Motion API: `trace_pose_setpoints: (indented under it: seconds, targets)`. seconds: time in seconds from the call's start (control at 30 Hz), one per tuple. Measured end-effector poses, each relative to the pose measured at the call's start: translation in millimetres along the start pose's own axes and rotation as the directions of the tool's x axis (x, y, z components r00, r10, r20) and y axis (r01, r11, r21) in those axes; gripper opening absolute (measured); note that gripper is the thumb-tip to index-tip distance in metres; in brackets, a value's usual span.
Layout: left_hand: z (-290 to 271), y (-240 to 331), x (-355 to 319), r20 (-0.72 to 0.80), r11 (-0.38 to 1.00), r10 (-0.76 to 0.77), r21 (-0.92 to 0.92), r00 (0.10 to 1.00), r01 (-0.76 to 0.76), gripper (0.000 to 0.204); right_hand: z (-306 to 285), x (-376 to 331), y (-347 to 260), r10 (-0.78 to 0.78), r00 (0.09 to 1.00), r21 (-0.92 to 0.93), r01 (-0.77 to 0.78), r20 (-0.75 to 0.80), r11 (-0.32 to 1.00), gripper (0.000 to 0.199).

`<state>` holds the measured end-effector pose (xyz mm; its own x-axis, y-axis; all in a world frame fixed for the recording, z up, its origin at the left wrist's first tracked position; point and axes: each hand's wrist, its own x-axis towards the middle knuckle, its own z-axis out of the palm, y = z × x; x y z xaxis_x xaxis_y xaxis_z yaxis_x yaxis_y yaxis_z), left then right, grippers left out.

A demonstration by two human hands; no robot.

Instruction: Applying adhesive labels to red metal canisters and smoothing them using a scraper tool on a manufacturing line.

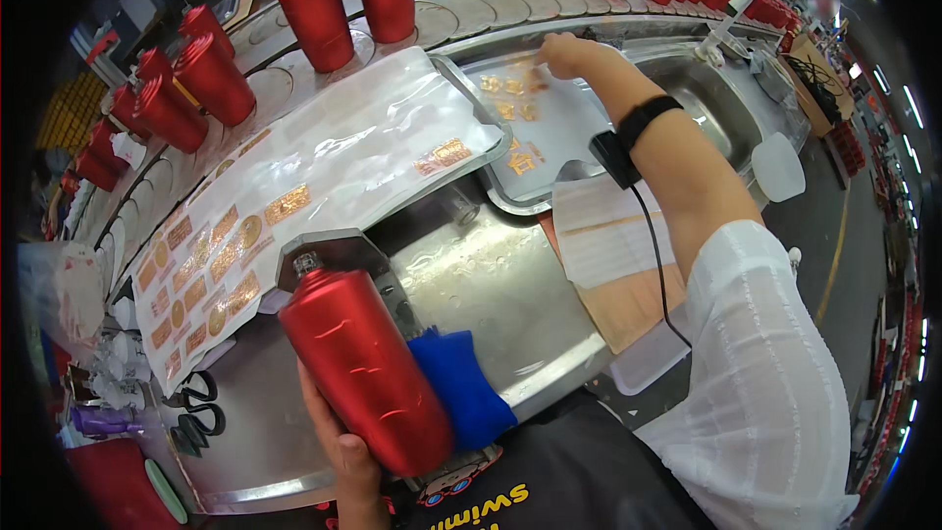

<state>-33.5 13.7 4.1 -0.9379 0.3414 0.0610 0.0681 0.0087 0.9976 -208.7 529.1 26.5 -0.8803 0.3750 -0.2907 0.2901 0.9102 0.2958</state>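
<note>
A matte red bottle (368, 368) with a threaded metal neck leans at a tilt near my body. Wrapped round its lower left side is my left hand (348, 451), closed on it. Its neck lies in front of a dark angular metal plate (332, 247). My right arm stretches far forward over a shallow metal tray (510, 201). In the tray lie several small gold decals (518, 159). My right hand (566, 56) is low over the tray's far part, next to the decals; its fingertips are blurred and partly hidden. A blue cloth (459, 388) sits right of the bottle.
White decal sheets (343, 142) with gold prints cover the left of the steel counter (491, 285). Black scissors (201, 402) lie at the lower left. Red bottles (314, 20) stand on a curved conveyor behind. A sink (702, 98) and papers (618, 236) are at right.
</note>
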Motion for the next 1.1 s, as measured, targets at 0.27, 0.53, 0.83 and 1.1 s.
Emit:
trace_pose_setpoints:
  seconds: [0.27, 0.53, 0.83, 1.1]
  targets:
    - [0.9, -6.6, -2.2, -0.027, 0.997, -0.071, -0.046, 0.997, 0.069, 0.121, 29.2, -49.1, 41.4, -0.073, 0.993, -0.040, 0.070, -0.088, 0.997, 0.048]
    - [1.9, -3.5, -3.2, -0.090, 0.997, -0.073, 0.027, 0.993, 0.076, 0.122, 48.9, -81.7, 79.0, 0.125, 0.992, 0.026, -0.125, -0.006, 0.992, 0.047]
    - [0.8, -8.0, -4.7, -0.068, 0.998, -0.055, 0.014, 0.996, 0.057, 0.119, 103.4, -35.4, 164.6, 0.519, 0.830, 0.181, -0.489, -0.207, 0.854, 0.047]
    - [2.8, -4.1, 0.1, -0.050, 0.997, -0.023, 0.067, 0.999, 0.026, 0.112, 109.2, -24.9, 170.7, 0.496, 0.865, 0.328, -0.447, -0.078, 0.832, 0.062]
